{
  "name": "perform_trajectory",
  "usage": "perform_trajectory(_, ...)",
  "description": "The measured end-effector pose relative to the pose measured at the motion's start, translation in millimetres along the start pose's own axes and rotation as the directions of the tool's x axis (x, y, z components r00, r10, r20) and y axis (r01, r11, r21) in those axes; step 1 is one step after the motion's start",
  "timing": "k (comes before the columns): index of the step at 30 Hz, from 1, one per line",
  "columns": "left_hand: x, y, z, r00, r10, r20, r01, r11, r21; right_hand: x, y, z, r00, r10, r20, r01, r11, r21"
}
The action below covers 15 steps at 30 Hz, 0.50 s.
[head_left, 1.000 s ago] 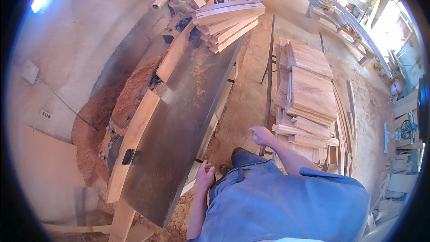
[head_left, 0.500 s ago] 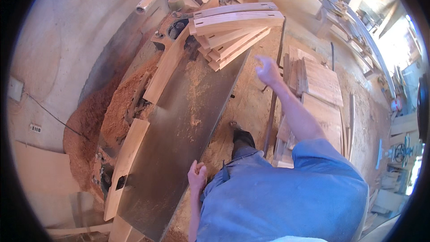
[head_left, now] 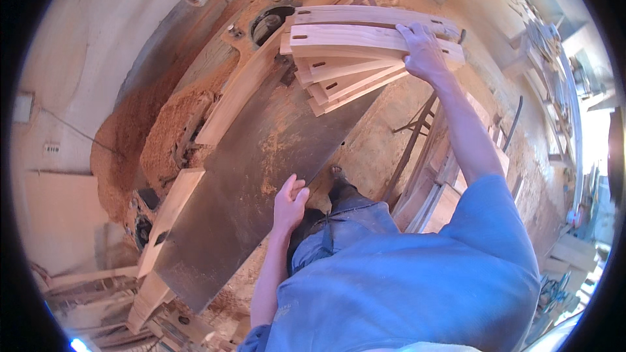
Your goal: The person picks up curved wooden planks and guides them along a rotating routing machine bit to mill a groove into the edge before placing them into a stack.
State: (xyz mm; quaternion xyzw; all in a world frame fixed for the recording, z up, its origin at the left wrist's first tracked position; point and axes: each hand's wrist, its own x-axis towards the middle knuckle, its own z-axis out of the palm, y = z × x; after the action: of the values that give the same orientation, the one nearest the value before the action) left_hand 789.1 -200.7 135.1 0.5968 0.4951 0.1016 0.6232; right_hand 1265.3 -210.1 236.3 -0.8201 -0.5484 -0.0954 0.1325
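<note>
At the far end of the dark metal machine table [head_left: 228, 221] lies a fanned stack of slightly curved, slotted wooden boards [head_left: 358, 81]. My right hand [head_left: 422, 55] reaches out to the stack, its fingers hooked over the edge of an upper curved wooden board [head_left: 349, 38]. Another slotted board [head_left: 372, 15] lies just beyond it. Above the near edge of the metal table is my left hand [head_left: 290, 205], fingers loosely bent and apart, with nothing in it. The underside of my right hand's grip is hidden.
Wooden fence pieces [head_left: 241, 94] run along the table's left side. Reddish sawdust [head_left: 176, 117] is heaped between the machine and the wall. Stacked wood panels [head_left: 443, 202] stand at my right, near a dark metal rod frame [head_left: 411, 146]. Scrap wood lies at lower left.
My right hand has moved forward from the air beside the stack onto an upper board. My left hand has risen a little along the table edge. The view has shifted.
</note>
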Motion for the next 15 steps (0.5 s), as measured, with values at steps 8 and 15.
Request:
perform_trajectory(8,61.9,100.1,49.5,0.966,0.151,0.210,-0.034,0.879,-0.476,-25.8,-38.1,-39.8,0.991,-0.080,-0.106,0.101,0.970,0.221)
perform_trajectory(15,69.6,140.2,74.2,0.943,0.216,-0.253,-0.329,0.723,-0.608,-109.1,-184.8,18.9,0.980,0.131,-0.146,-0.004,0.759,0.651)
